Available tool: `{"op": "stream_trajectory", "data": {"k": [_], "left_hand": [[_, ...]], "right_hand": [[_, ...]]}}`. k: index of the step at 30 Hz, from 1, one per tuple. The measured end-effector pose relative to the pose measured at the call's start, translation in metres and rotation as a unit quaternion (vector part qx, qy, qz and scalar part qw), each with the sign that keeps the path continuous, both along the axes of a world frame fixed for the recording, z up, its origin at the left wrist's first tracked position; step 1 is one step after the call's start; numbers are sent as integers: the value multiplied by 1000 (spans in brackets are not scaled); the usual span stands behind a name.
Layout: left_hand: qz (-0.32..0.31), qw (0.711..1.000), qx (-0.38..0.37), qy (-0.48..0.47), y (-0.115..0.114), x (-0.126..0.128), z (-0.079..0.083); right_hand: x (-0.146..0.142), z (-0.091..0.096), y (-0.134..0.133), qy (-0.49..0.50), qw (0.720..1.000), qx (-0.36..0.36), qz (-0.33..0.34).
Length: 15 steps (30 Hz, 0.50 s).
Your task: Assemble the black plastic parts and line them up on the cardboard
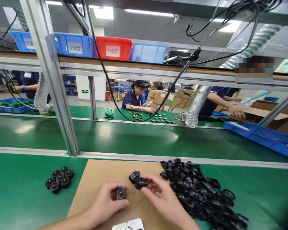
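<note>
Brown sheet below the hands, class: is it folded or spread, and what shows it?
Spread: the brown sheet lies flat on the green bench, beneath left hand and right hand, no fold visible.

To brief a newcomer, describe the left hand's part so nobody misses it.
On the green table lies a brown sheet. Over it, the left hand holds the part: black, round face showing, apart from the cluster at left, the heap at right and the pieces in the right hand.
</note>
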<state>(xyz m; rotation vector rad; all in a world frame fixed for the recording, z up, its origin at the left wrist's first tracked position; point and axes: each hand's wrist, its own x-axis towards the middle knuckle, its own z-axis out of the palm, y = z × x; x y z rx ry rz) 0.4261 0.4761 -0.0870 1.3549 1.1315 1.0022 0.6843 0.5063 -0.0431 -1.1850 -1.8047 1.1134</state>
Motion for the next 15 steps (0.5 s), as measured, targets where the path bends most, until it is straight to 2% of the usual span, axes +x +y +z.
{"op": "stream_trajectory", "data": {"k": [3, 10, 15], "left_hand": [[-3, 1000, 0, -25, -5, 3, -4], [-71, 988, 132, 28, -6, -6, 0], [-94, 984, 148, 10, -10, -2, 7]], "right_hand": [[-12, -3, -14, -3, 1000, -5, 29], [-23, -6, -19, 14, 998, 41, 53], [-25, -7, -21, -1, 994, 73, 82]]}}
